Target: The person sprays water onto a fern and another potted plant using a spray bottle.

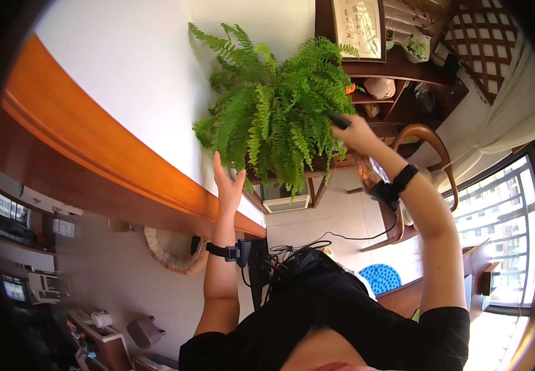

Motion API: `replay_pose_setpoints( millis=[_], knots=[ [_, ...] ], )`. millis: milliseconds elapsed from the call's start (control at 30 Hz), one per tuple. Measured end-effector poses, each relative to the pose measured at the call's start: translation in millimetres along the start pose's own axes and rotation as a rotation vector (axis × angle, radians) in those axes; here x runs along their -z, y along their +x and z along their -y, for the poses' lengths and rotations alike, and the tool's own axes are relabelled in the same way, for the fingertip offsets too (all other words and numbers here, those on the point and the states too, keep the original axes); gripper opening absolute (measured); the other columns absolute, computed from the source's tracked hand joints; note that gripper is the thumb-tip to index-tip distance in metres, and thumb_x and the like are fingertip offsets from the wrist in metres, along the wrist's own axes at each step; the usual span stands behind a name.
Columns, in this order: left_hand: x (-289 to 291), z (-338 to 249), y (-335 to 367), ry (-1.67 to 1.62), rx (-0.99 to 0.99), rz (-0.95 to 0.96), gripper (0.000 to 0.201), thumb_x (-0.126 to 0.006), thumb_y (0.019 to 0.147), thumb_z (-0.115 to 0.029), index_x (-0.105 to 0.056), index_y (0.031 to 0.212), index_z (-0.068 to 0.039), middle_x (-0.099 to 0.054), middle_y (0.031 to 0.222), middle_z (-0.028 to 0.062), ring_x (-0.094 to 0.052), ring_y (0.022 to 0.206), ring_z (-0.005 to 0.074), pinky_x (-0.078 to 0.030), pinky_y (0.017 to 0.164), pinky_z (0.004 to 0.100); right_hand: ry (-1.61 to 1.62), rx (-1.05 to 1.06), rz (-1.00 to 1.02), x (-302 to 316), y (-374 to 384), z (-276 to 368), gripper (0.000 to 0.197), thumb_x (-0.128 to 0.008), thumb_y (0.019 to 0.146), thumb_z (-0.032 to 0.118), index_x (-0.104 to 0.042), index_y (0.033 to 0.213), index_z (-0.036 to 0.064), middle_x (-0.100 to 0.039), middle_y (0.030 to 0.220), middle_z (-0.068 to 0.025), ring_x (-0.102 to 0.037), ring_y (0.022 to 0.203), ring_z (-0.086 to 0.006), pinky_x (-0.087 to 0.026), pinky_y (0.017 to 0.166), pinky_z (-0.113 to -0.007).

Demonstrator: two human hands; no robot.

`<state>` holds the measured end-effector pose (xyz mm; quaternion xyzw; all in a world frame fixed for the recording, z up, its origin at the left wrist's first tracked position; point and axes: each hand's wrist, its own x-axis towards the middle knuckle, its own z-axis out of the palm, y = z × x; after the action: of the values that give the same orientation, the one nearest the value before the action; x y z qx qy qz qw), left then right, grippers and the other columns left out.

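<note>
The bushy green potted fern (273, 111) sits on a dark wooden stand; the left hand (227, 182), fingers spread flat, lifts its lower fronds while the right hand (357, 133) is closed around a dark slender tool (337, 120) – a slip could, I judge, snap fronds or tip the pot.

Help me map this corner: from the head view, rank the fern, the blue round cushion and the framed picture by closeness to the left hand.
From the left hand:
1. Fern, touching its fingertips, just above.
2. Framed picture, top, beyond the fern.
3. Blue round cushion, lower right; close to the picture's distance, so this order is uncertain.
</note>
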<state>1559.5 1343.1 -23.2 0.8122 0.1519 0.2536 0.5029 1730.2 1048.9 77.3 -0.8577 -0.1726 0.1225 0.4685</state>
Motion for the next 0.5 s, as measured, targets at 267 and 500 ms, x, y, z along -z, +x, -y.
replay_pose_setpoints(
  millis=[267, 500],
  knots=[
    [-24.4, 4.7, -0.5, -0.077, 0.009, 0.091, 0.077, -0.065, 0.081, -0.014, -0.018, 0.141, -0.006, -0.022, 0.142, 0.0199, -0.025, 0.130, 0.0332, -0.025, 0.105, 0.0425, 0.226, 0.059, 0.003, -46.0, -21.0, -9.6, 0.025, -0.062, 0.076, 0.020, -0.059, 0.091, 0.0004, -0.057, 0.059, -0.0100, -0.056, 0.049, -0.0173, -0.045, 0.049, -0.031],
    [-45.0, -61.3, -6.5, 0.421, -0.367, -0.189, 0.069, -0.063, 0.077, -0.012, -0.028, 0.137, -0.008, -0.025, 0.141, 0.0202, -0.023, 0.130, 0.0392, -0.021, 0.105, 0.0500, 0.284, -0.003, -0.214, -19.8, -27.6, -68.3, 0.025, -0.062, 0.078, 0.022, -0.059, 0.093, 0.0020, -0.056, 0.059, -0.0056, -0.054, 0.049, -0.0126, -0.044, 0.048, -0.029]
  ],
)
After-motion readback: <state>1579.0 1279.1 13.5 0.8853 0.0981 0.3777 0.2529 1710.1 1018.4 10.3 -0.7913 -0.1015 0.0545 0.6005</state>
